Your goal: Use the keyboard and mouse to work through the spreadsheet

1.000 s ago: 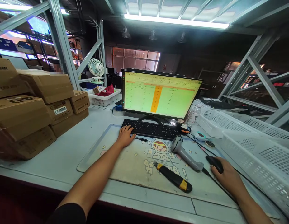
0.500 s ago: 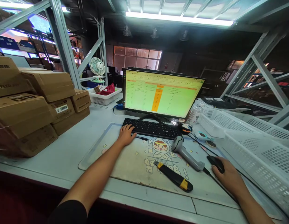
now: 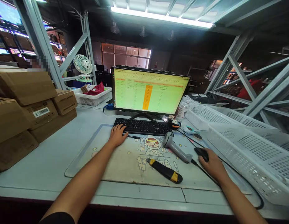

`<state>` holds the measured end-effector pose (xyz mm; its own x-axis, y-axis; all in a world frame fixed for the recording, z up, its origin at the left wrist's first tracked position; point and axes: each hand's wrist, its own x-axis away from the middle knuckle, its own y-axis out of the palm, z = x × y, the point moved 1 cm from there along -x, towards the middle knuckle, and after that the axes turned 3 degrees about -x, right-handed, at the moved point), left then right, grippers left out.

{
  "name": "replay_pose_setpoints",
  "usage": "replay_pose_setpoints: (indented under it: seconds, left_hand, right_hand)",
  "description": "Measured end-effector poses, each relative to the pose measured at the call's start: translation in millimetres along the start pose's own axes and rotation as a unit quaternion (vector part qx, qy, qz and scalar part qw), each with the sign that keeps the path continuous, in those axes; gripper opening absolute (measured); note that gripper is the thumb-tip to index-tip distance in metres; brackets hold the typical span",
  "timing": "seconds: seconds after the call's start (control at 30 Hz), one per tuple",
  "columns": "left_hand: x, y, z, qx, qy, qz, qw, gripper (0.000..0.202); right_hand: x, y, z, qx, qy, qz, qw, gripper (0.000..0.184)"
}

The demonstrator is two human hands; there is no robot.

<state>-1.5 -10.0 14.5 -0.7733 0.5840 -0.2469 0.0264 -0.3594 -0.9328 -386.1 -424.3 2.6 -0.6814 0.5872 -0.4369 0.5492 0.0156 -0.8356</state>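
Note:
My left hand (image 3: 117,136) lies with its fingers apart on the left end of a black keyboard (image 3: 144,126). A dark pen (image 3: 134,137) rests just below the keys, close to my thumb. My right hand (image 3: 212,165) is wrapped over a black computer mouse (image 3: 201,153) at the mat's right side. Between the hands, a grey barcode scanner (image 3: 178,150) and a black-and-yellow utility knife (image 3: 165,170) lie on the printed desk mat (image 3: 116,169). Behind the keyboard stands a monitor (image 3: 168,93) showing a spreadsheet with an orange column.
Stacked cardboard boxes (image 3: 25,87) stand at the left. A white basket (image 3: 88,98) holding red material sits before a small fan (image 3: 83,64). White perforated baskets (image 3: 242,155) line the right side. Near the monitor are a clear bottle (image 3: 182,111) and a tape roll (image 3: 197,136).
My view has turned slightly right, so the desk items appear farther left. Rows on the screen look a little different. Both hands keep their places on the keyboard and mouse.

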Motion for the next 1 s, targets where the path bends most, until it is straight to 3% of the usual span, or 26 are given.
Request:
replay_pose_setpoints:
  seconds: [0.6, 0.77, 1.0]
  left_hand:
    - [3, -8.0, 5, 0.010, 0.003, 0.001, 1.000, 0.052]
    - [2, -4.3, 3, 0.019, 0.008, 0.008, 1.000, 0.052]
    - [3, -7.3, 3, 0.016, 0.001, 0.008, 1.000, 0.051]
  right_hand:
    - [-5, 2, 7, -0.008, -0.008, -0.022, 1.000, 0.064]
    - [-6, 3, 9, -0.022, -0.029, -0.018, 0.999, 0.059]
    - [-3, -3, -4, -0.018, -0.025, -0.024, 0.999, 0.057]
